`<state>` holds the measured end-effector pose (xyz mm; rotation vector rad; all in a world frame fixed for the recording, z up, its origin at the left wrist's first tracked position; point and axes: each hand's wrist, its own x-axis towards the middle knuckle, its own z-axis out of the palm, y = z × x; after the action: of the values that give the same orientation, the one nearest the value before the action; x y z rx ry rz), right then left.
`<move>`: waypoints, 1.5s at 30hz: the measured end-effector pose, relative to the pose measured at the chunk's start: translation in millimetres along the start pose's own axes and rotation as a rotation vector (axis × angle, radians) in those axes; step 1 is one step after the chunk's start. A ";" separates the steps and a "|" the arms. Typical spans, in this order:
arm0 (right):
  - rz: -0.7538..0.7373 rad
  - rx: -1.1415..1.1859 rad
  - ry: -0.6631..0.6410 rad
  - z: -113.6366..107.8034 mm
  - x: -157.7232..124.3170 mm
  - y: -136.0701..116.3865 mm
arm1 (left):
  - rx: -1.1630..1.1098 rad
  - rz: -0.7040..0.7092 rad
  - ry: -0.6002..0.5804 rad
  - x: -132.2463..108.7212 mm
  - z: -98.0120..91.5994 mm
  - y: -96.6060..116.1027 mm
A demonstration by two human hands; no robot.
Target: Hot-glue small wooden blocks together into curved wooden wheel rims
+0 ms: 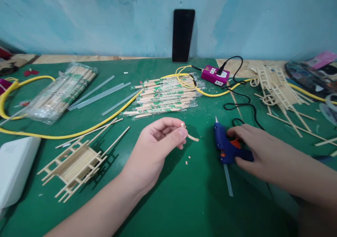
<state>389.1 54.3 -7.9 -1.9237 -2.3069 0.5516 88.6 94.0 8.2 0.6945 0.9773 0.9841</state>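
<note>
Green mat under everything. Chopstick frame at left: light, stiff, joints probably fragile; best taken by outer rails. Glue gun lying on side, right of centre: light, best held by handle. Glue stick just below it, touching mat. Right hand closed around gun, fingers over top, thumb beneath. Left hand raised off mat, thumb and index pinching wood bit: tiny, easily dropped, fingertip hold only. Remaining fingers curled, empty.
</note>
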 end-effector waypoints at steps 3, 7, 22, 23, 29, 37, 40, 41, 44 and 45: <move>-0.025 -0.056 -0.125 -2.2 4.0 -4.8 | -0.037 -0.023 -0.051 0.1 -0.7 0.5; -0.022 0.020 -0.102 -9.7 9.1 -4.3 | -0.110 -0.074 -0.121 -0.6 -1.7 1.1; -0.006 0.949 0.216 -9.0 13.4 -34.6 | -0.160 -0.138 -0.208 -4.7 -0.7 1.8; 0.004 1.008 0.200 -6.7 13.8 -37.6 | -0.157 -0.134 -0.203 -5.1 -0.1 1.7; 0.007 1.382 0.111 1.4 15.8 -54.0 | -0.136 -0.042 -0.211 -5.0 0.9 -0.7; 0.042 1.409 0.239 1.6 8.5 -61.2 | -0.021 0.082 -0.236 -9.1 1.9 -4.5; 0.073 1.436 0.214 6.1 7.6 -59.5 | 0.069 0.130 -0.199 -13.8 5.3 -3.7; 0.071 1.439 0.199 7.2 7.0 -59.0 | 0.087 0.144 -0.195 -15.2 6.2 -3.6; 0.053 1.438 0.163 9.3 3.6 -58.4 | 0.122 0.200 -0.195 -17.7 7.1 -4.3; 0.040 1.435 0.163 9.9 2.3 -58.3 | 0.142 0.231 -0.182 -18.0 6.9 -4.9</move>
<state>331.3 46.1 1.5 -1.1391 -1.0472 1.4149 92.8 75.2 13.2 1.0156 0.8239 1.0380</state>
